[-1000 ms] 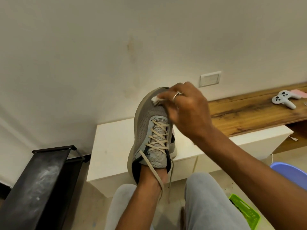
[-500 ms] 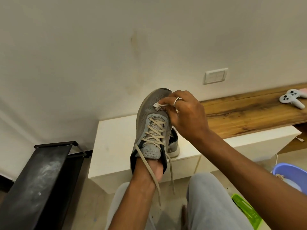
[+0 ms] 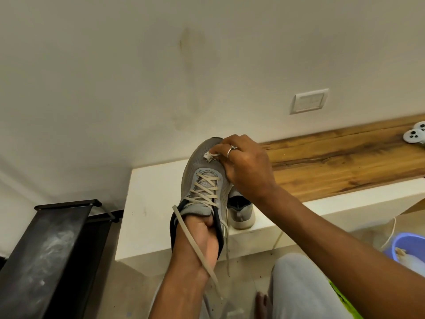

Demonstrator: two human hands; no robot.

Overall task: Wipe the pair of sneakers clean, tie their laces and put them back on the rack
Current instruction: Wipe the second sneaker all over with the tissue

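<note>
A grey mesh sneaker (image 3: 197, 166) with loose beige laces stands toe-up in front of me. My left hand (image 3: 202, 236) is pushed inside its opening and holds it up; the fingers are hidden in the shoe. My right hand (image 3: 246, 164) pinches a small white wipe (image 3: 209, 155) against the toe area. One lace end (image 3: 195, 245) hangs across my left wrist. The second grey sneaker (image 3: 240, 210) sits on the white bench (image 3: 149, 203) behind the held shoe, partly hidden. The black shoe rack (image 3: 46, 254) stands at the lower left.
A wooden shelf top (image 3: 340, 162) runs right of the bench, with a white controller (image 3: 414, 134) at its far end. A blue basin (image 3: 407, 247) and a green basket (image 3: 345, 300) sit on the floor at right. My grey-clad knees are below.
My right hand with the wipe has shifted slightly down and across the toe of the shoe. The held sneaker has dropped a little lower in view.
</note>
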